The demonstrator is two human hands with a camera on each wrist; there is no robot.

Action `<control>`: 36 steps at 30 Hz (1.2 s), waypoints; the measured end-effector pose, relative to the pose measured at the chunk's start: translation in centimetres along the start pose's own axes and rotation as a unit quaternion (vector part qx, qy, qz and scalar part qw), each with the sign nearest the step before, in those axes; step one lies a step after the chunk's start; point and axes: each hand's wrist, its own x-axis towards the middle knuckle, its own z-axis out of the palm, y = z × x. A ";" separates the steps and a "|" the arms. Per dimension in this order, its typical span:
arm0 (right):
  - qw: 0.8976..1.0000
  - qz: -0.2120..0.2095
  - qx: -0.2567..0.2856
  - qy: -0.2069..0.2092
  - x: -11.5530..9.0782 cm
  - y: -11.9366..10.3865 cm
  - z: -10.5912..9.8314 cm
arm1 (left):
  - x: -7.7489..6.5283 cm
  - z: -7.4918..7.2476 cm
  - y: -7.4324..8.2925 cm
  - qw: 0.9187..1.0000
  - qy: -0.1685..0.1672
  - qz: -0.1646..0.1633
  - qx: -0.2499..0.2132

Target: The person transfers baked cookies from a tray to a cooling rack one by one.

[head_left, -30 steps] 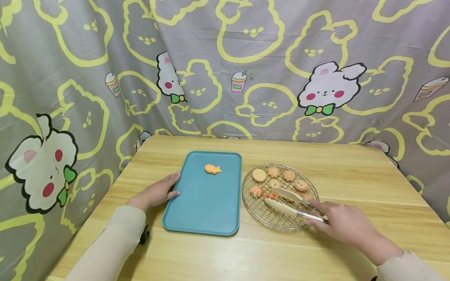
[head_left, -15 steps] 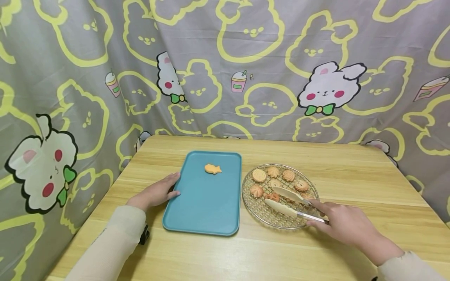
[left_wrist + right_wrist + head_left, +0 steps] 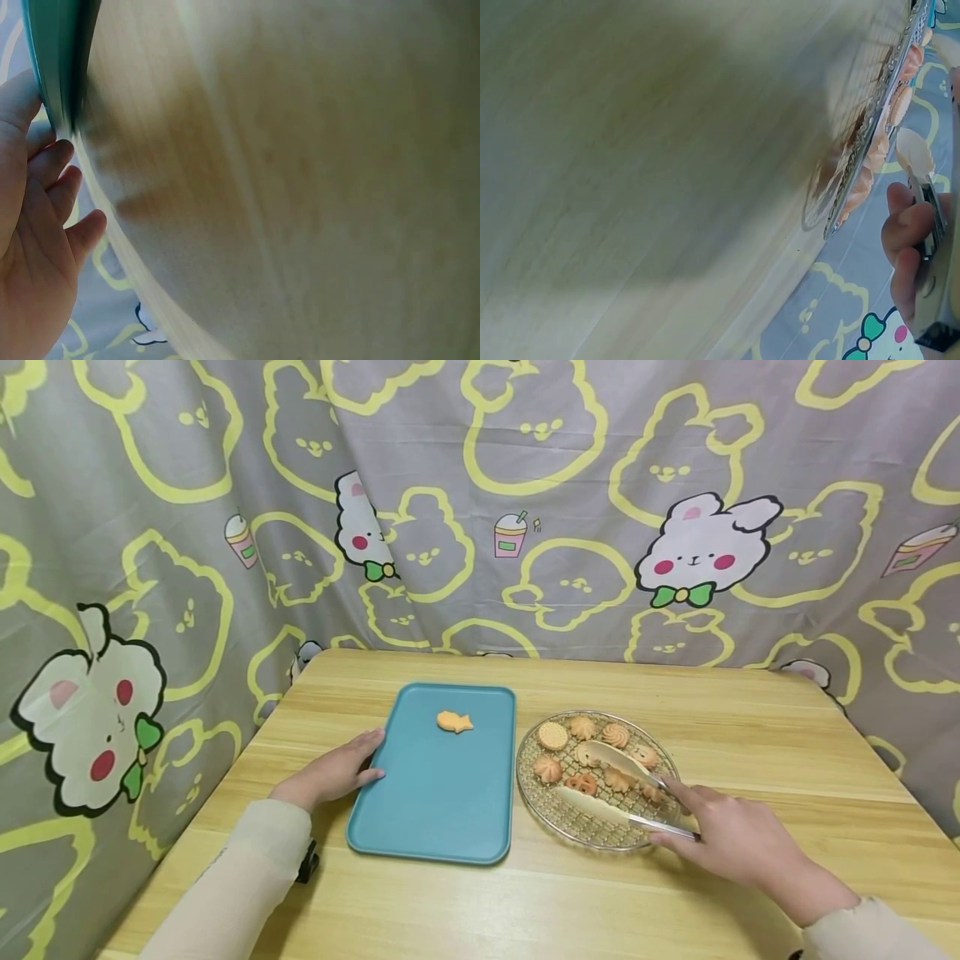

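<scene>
My left hand (image 3: 330, 774) rests at the left edge of a blue-green tray (image 3: 438, 810), fingers along its side and thumb over the rim. A fish-shaped cookie (image 3: 453, 721) lies on this tray. My right hand (image 3: 731, 835) holds tongs (image 3: 663, 827) with cream tips over a round wire rack (image 3: 558, 827). Their arms are spread, with a pretzel-shaped cookie (image 3: 581, 784) and a flower-shaped cookie (image 3: 618, 779) showing between them. In the right wrist view, curled fingers (image 3: 911, 225) grip the tongs' metal arm beside the rack's edge.
Several other cookies lie on the rack, among them a round dotted one (image 3: 552, 735), a swirled one (image 3: 616, 734) and a ridged one (image 3: 547, 768). Tray and rack stand close together on a wooden table (image 3: 570, 910). A patterned curtain (image 3: 465, 443) hangs behind and at the sides.
The tongs' arms have spread wider apart over the rack, uncovering the flower-shaped cookie between them. My left hand and the tray have stayed in place.
</scene>
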 end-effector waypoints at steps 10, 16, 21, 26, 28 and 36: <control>1.000 0.002 0.008 0.000 0.1 -0.4 0.6 | -0.2 0.0 -0.1 1.000 -0.003 -0.002 -0.003; 1.000 0.003 0.009 0.005 0.3 -0.7 1.0 | -0.2 0.0 -0.1 1.000 -0.002 0.001 -0.003; 1.000 0.003 0.018 0.012 0.6 -1.1 1.2 | -0.1 0.1 -0.2 1.000 -0.004 -0.002 0.000; 1.000 0.000 0.024 0.015 1.2 -1.5 1.3 | -0.1 0.1 -0.3 1.000 -0.002 -0.002 -0.001; 1.000 0.001 0.026 0.012 1.5 -1.7 1.3 | -0.1 0.2 -0.3 1.000 -0.002 -0.002 -0.003; 1.000 -0.018 0.025 0.007 3.1 -3.0 1.7 | 0.0 0.2 -0.5 1.000 -0.001 -0.001 0.002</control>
